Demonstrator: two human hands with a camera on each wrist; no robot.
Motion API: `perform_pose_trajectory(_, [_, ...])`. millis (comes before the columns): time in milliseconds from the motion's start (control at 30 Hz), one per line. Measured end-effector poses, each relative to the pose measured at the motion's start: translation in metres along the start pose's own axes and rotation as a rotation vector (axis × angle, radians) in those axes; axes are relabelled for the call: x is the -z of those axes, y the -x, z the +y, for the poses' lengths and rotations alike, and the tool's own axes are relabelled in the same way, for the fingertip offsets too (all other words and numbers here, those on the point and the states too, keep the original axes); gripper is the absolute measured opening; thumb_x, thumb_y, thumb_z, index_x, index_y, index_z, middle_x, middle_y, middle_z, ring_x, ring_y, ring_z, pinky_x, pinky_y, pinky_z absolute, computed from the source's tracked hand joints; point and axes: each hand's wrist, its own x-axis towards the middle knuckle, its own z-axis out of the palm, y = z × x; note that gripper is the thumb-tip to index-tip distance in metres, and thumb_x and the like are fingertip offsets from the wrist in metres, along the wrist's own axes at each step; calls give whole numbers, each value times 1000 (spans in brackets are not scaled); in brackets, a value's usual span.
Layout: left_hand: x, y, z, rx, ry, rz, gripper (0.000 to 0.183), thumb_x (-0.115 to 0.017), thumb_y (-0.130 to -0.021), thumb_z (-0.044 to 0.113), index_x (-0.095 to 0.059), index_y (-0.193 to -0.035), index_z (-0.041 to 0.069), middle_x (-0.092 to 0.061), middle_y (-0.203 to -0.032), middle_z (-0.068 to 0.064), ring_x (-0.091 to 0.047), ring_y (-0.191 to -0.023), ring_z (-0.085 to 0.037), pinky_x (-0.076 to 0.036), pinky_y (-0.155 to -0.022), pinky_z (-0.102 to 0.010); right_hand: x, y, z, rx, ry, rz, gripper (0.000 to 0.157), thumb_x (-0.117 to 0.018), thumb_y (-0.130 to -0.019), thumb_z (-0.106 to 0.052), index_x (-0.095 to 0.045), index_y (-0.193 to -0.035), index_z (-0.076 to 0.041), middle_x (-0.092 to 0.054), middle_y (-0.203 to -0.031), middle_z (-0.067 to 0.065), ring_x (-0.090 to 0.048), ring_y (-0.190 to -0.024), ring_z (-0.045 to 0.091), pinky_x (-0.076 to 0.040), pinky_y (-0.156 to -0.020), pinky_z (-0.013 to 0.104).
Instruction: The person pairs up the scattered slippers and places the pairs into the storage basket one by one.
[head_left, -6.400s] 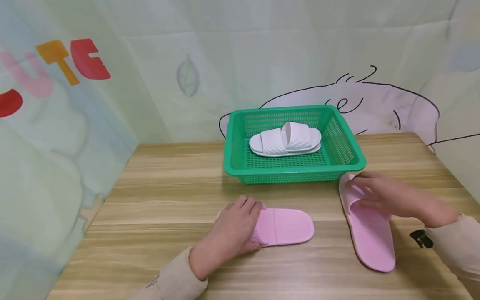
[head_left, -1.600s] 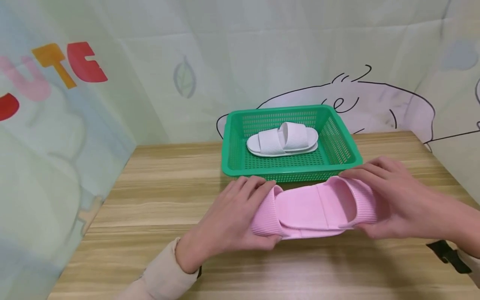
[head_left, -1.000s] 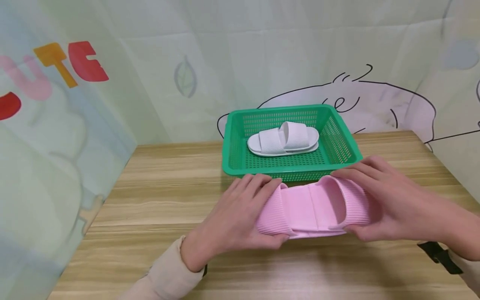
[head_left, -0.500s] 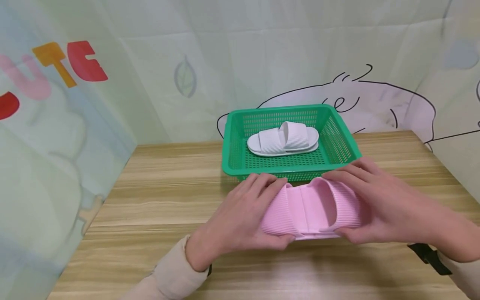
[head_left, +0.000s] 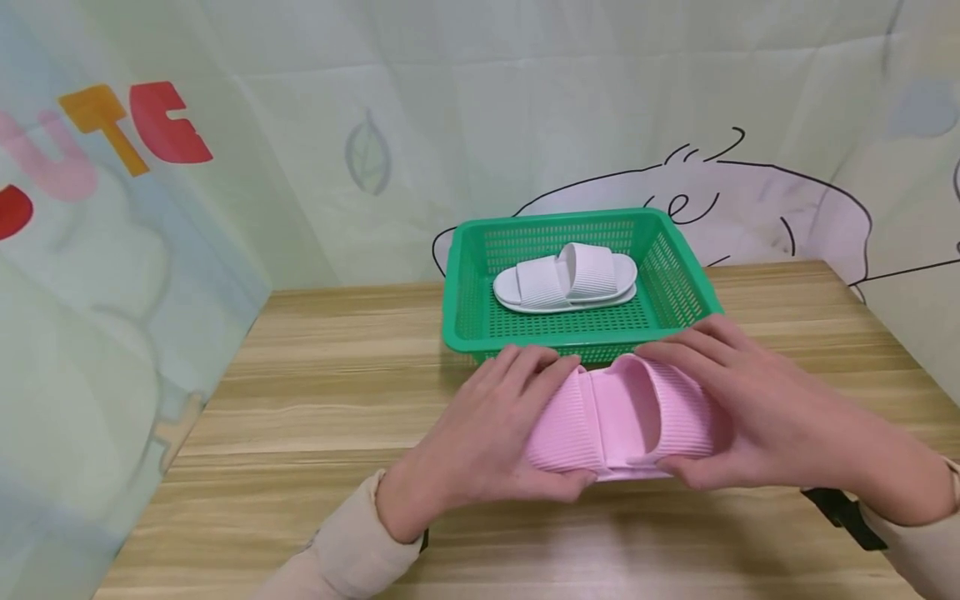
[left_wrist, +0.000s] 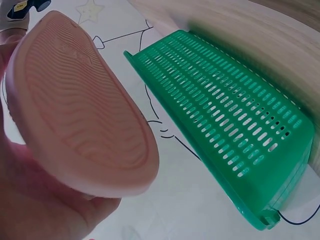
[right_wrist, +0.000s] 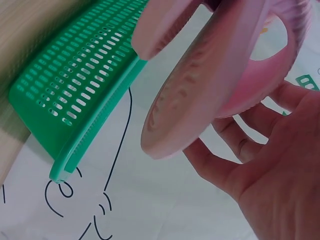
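Two pink slippers, toes pointing opposite ways, are held above the table in front of the basket. My left hand [head_left: 487,433] grips the strap end of the left pink slipper [head_left: 566,429], thumb at the near edge and fingers over the far side. My right hand [head_left: 780,417] holds the right pink slipper [head_left: 682,408] the same way. Their soles overlap, with one slipper slid partly into the other. In the left wrist view a ridged pink sole [left_wrist: 85,105] fills the left side. Both slippers' undersides show in the right wrist view, one nearer sole [right_wrist: 190,95] in front.
A green plastic basket [head_left: 570,340] stands behind the hands on the wooden table [head_left: 315,400]. White slippers [head_left: 566,279] lie stacked inside it. A printed curtain [head_left: 300,125] hangs behind and at the left.
The pink slippers lay apart on the table earlier; both have been lifted and brought together. Over the last second the hands have drawn closer, sliding the slippers further over each other.
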Motion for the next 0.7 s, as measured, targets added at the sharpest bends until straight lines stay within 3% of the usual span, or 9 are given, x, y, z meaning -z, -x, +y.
perform_pose_trajectory(300, [-2,-2,-1,0,3,50,96,-83,-71,66,-60,-143,7,-63,-129,-6,-58,-115,-22,-54,-98,-35,-1,-4,-2,48,-39,33,91,-95,-70,-48,-59,-150,-25,-62,-135,-15,-44,-123,9,-54,-81,28])
perform_pose_trajectory(500, [-2,-3,0,-12,13,81,97,-84,-69,67,-62,-142,6,-63,-128,-7,-58,-115,-23,-53,-97,-35,-3,-5,-5,44,-58,41,90,-95,-68,-47,-61,-149,-28,-62,-137,-16,-43,-124,9,-52,-82,23])
perform_pose_trajectory(700, [-2,-4,3,-24,17,98,94,-84,-67,66,-65,-138,6,-64,-125,-7,-58,-112,-24,-53,-93,-35,-7,-7,-7,102,-65,108,86,-96,-67,-48,-64,-144,-24,-65,-131,-14,-47,-119,10,-52,-82,20])
